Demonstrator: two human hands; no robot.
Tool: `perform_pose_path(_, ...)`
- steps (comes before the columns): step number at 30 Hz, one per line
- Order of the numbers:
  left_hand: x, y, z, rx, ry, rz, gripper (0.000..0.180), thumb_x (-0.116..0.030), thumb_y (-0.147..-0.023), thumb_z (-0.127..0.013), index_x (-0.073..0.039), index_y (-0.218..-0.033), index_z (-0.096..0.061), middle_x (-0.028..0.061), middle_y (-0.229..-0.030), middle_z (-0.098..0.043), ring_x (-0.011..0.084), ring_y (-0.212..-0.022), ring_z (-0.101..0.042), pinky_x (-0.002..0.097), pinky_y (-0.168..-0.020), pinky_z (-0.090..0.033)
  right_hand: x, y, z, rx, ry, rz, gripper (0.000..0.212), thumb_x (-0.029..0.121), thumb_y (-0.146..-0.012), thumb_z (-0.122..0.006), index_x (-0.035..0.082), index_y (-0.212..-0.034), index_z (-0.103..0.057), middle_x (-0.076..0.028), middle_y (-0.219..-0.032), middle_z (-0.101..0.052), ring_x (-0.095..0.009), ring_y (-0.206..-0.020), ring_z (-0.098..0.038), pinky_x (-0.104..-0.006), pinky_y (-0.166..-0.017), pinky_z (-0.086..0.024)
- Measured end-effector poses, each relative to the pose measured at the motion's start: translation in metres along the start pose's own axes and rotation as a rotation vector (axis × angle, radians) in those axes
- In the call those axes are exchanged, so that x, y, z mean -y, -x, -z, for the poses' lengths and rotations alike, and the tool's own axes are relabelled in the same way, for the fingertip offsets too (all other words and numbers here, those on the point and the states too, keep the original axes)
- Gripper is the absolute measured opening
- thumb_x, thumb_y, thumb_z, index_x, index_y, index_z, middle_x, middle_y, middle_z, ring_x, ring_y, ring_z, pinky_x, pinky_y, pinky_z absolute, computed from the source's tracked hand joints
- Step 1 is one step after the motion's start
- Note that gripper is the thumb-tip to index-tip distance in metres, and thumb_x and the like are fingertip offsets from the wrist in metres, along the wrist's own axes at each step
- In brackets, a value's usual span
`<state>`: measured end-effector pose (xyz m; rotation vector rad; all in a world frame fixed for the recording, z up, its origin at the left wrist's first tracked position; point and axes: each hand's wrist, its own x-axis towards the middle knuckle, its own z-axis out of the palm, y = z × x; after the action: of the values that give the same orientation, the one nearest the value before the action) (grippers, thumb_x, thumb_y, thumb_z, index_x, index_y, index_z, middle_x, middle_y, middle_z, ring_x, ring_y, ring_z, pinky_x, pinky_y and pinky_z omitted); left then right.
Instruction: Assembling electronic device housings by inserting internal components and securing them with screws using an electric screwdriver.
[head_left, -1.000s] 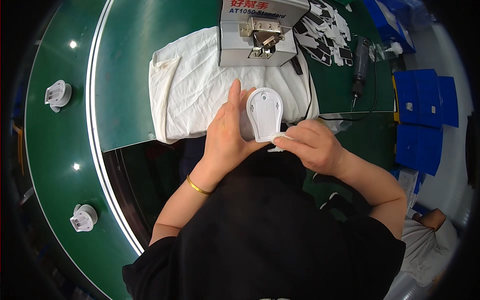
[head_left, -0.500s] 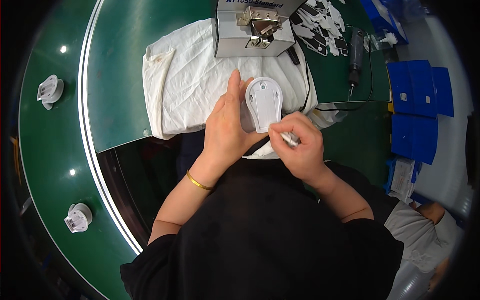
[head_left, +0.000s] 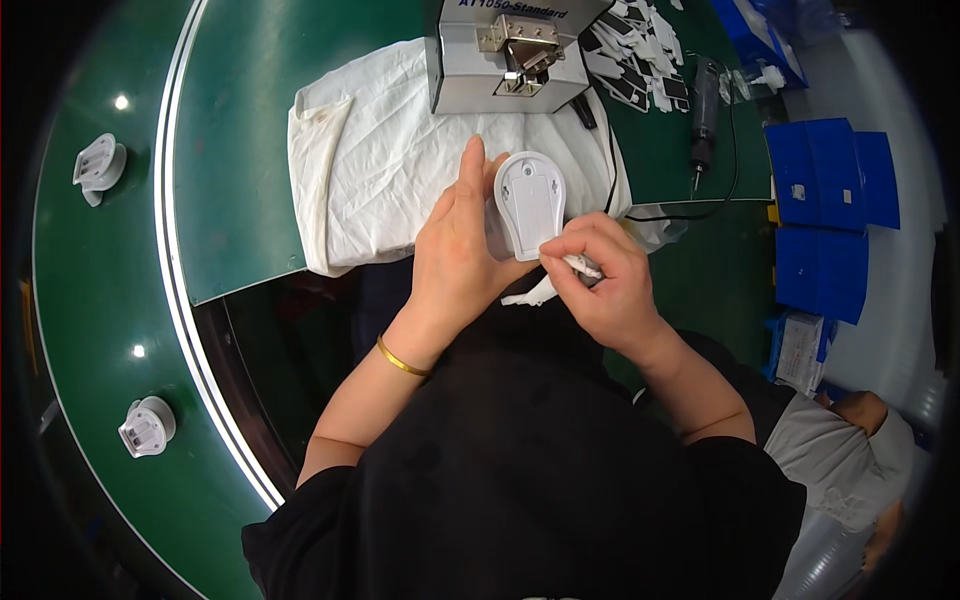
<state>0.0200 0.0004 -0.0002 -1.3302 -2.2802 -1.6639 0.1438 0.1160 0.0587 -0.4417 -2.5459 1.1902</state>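
My left hand (head_left: 455,255) is closed round a white keyhole-shaped plastic housing (head_left: 531,205), wide at its far end and narrow toward me. The face turned up has a rectangular panel and small screw holes. My right hand (head_left: 603,275) pinches its fingertips at the housing's narrow near corner, with a crumpled white cloth or wipe (head_left: 582,266) in its fingers. A loose white strip (head_left: 530,296) hangs below the housing, between the hands; whether it belongs to the same cloth I cannot tell.
White fabric (head_left: 370,150) covers the table ahead, under a grey machine with a metal fixture (head_left: 510,60). Far right lie white-and-black pieces (head_left: 635,60) and a corded electric screwdriver (head_left: 704,130). Two white housings (head_left: 148,427) sit on the green surface left. Blue boards (head_left: 815,175) and a person (head_left: 840,460) are right.
Both hands and the housing stay nearly in place, the right fingers shifting slightly at its near edge. The two housings at the left have moved a little farther away.
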Motion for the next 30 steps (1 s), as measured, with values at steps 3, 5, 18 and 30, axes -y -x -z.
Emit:
perform_pose_path(3, 0.003, 0.0, 0.001, 0.023, 0.037, 0.017, 0.116, -0.019, -0.058, -0.09, 0.008, -0.146, -0.019, 0.0152, -0.124, -0.062, 0.032, -0.107, -0.061, 0.0365, -0.088, -0.052, -0.01, -0.013, 0.008, -0.059, 0.04, 0.086, 0.008, 0.0, -0.079, -0.07, 0.0, -0.086, -0.067, -0.007, -0.09, -0.061, -0.018, -0.084, -0.06, -0.0266, -0.075, -0.047)
perform_pose_path(5, 0.007, 0.001, 0.004, 0.012, 0.038, -0.001, 0.118, -0.018, -0.057, -0.09, 0.007, -0.147, -0.017, 0.0152, -0.124, -0.062, 0.0325, -0.107, -0.061, 0.0373, -0.088, -0.052, -0.03, -0.036, 0.024, -0.239, 0.013, 0.117, 0.009, 0.0, -0.082, -0.068, 0.001, -0.09, -0.066, -0.005, -0.089, -0.062, -0.015, -0.088, -0.06, -0.0262, -0.079, -0.047)
perform_pose_path(18, -0.005, -0.004, 0.032, -0.143, 0.988, 0.279, 0.124, -0.007, -0.065, -0.089, -0.009, -0.153, -0.001, 0.0193, -0.139, -0.048, 0.0274, -0.127, -0.05, 0.0401, -0.105, -0.041, -0.025, -0.043, -0.01, 0.238, -0.881, 0.055, 0.055, 0.005, -0.075, -0.08, 0.003, -0.121, -0.05, -0.004, -0.11, -0.061, -0.009, -0.098, -0.056, -0.0218, -0.079, -0.047)
perform_pose_path(30, 0.006, -0.026, 0.117, -0.072, -0.426, -0.087, 0.056, 0.002, -0.066, -0.073, -0.005, -0.119, -0.059, 0.0119, -0.12, -0.061, 0.0335, -0.116, -0.056, 0.0384, -0.096, -0.049, 0.028, -0.104, -0.032, 0.412, -0.69, 0.055, 0.067, 0.006, -0.073, -0.083, 0.0, -0.13, -0.047, -0.006, -0.105, -0.064, -0.012, -0.095, -0.06, -0.0264, -0.08, -0.049)
